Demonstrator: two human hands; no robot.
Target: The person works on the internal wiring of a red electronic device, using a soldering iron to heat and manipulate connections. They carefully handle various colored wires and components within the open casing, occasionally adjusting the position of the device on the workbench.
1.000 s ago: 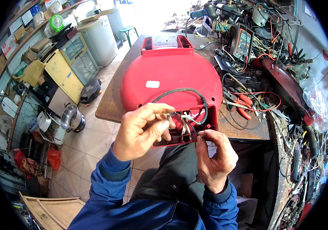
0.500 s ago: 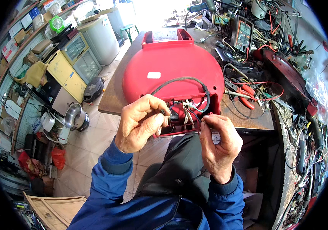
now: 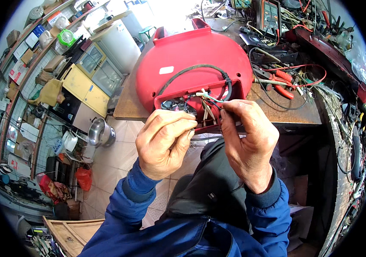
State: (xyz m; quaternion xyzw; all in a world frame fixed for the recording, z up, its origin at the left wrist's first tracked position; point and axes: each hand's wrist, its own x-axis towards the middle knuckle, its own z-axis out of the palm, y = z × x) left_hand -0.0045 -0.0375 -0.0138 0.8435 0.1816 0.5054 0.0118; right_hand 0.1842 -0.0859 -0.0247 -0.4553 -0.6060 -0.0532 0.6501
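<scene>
Red plastic appliance housing (image 3: 191, 60) lies on the wooden workbench (image 3: 127, 107), its open wiring compartment at the near edge. Left hand (image 3: 163, 143) and right hand (image 3: 247, 139) both pinch thin wires (image 3: 206, 107) sticking out of that compartment, fingers closed on them. Red-handled pliers (image 3: 283, 83) lie just right.

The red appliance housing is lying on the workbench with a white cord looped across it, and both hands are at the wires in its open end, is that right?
Not quite: the head view shows the cord looped across the red housing is black, not white. The rest holds: the housing lies on the workbench, with the left hand and right hand at the wires in its open end.
</scene>
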